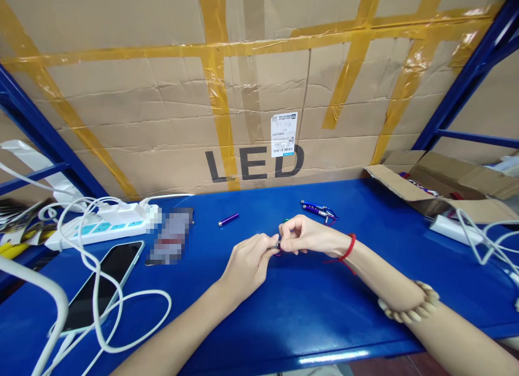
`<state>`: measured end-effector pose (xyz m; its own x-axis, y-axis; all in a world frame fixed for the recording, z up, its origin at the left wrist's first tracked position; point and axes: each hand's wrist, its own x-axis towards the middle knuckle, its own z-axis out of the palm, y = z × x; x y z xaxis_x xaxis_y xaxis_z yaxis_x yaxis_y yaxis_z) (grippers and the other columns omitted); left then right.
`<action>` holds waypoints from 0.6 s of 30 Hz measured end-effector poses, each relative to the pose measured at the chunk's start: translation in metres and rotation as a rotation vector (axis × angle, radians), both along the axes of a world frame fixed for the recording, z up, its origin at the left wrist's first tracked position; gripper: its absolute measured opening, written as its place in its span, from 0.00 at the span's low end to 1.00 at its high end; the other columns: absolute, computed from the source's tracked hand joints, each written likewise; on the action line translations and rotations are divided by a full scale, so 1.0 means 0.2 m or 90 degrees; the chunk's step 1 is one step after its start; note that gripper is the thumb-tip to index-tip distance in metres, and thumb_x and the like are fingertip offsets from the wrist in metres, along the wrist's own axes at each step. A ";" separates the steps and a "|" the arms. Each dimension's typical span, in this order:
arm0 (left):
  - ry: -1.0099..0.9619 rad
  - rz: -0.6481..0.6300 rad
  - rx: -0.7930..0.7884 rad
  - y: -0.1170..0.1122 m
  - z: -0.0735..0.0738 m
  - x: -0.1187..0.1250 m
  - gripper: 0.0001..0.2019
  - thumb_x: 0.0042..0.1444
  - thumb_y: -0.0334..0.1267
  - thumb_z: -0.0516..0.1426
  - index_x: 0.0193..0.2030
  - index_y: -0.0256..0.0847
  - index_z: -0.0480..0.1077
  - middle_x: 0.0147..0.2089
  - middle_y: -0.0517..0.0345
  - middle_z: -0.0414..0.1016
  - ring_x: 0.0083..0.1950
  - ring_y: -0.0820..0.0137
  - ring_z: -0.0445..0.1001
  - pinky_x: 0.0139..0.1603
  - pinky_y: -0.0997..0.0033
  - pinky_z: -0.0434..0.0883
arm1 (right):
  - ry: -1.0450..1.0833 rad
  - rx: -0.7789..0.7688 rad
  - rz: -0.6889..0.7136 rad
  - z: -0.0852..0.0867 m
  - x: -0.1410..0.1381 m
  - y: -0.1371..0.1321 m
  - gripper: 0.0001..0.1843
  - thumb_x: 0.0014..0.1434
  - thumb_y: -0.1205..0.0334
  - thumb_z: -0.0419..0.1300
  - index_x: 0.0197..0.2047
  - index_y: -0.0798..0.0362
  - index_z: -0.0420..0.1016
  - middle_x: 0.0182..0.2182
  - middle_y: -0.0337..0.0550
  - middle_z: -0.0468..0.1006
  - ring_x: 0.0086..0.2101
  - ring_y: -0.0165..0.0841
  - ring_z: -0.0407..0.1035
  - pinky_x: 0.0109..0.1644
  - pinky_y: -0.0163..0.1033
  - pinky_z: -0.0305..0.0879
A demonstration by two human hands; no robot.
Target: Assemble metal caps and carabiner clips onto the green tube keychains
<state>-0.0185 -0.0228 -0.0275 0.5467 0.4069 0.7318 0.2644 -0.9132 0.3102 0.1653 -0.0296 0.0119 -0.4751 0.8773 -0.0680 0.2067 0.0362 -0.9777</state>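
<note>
Over the blue table (pixel 324 316), my left hand (pixel 249 262) and right hand (pixel 304 235) are meeting; a purple tube (pixel 229 219) is lying beyond, seemingly for easy reach, while both hands are pinching a small dark piece (pixel 277 245) between them, probably for steadiness.

Two hands, a left hand (pixel 249 262) and a right hand (pixel 306 234), share one small piece (pixel 277 245). Just beyond the left hand lies one purple tube (pixel 229 219); just beyond the right, two pen-like tubes (pixel 311 204). Left of the hands are one phone (pixel 121 261), one flat item (pixel 172 235) with a pixelated face and one power strip (pixel 101 230). To their right sit one open carton (pixel 399 189), its contents uncountable, and one white block (pixel 456 230). The right arm wears two bracelets (pixel 413 307). Behind the hands, one label (pixel 284 133) and three printed letters (pixel 254 163).
</note>
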 end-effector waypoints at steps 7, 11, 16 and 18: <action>0.075 0.011 0.035 0.00 0.01 -0.01 0.08 0.61 0.29 0.46 0.37 0.37 0.65 0.30 0.55 0.73 0.32 0.69 0.72 0.33 0.72 0.70 | -0.007 -0.017 -0.009 0.00 -0.01 0.00 0.21 0.44 0.50 0.65 0.18 0.58 0.65 0.16 0.34 0.64 0.18 0.21 0.55 0.18 0.27 0.50; 0.090 0.015 0.005 0.01 0.02 -0.02 0.07 0.61 0.30 0.47 0.39 0.37 0.66 0.32 0.54 0.74 0.34 0.69 0.73 0.35 0.71 0.70 | -0.023 -0.034 -0.043 -0.01 -0.01 0.00 0.21 0.43 0.49 0.65 0.18 0.58 0.66 0.16 0.35 0.64 0.19 0.21 0.56 0.18 0.26 0.48; 0.092 0.030 -0.030 0.03 0.02 -0.02 0.07 0.61 0.32 0.47 0.39 0.40 0.66 0.34 0.55 0.75 0.35 0.69 0.74 0.35 0.72 0.69 | -0.048 -0.018 -0.059 -0.02 0.00 0.02 0.21 0.43 0.48 0.65 0.19 0.58 0.67 0.16 0.35 0.64 0.18 0.22 0.57 0.17 0.26 0.49; 0.073 0.053 -0.093 0.04 0.01 -0.01 0.05 0.60 0.32 0.48 0.39 0.41 0.65 0.37 0.56 0.75 0.38 0.69 0.74 0.37 0.73 0.69 | -0.052 0.020 -0.095 -0.02 -0.02 0.02 0.20 0.44 0.48 0.65 0.21 0.58 0.68 0.15 0.35 0.65 0.18 0.22 0.57 0.17 0.26 0.50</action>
<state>-0.0201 -0.0152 -0.0246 0.5831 0.5509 0.5970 0.3775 -0.8345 0.4014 0.1623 -0.0252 0.0082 -0.3341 0.9397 -0.0728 0.2908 0.0293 -0.9563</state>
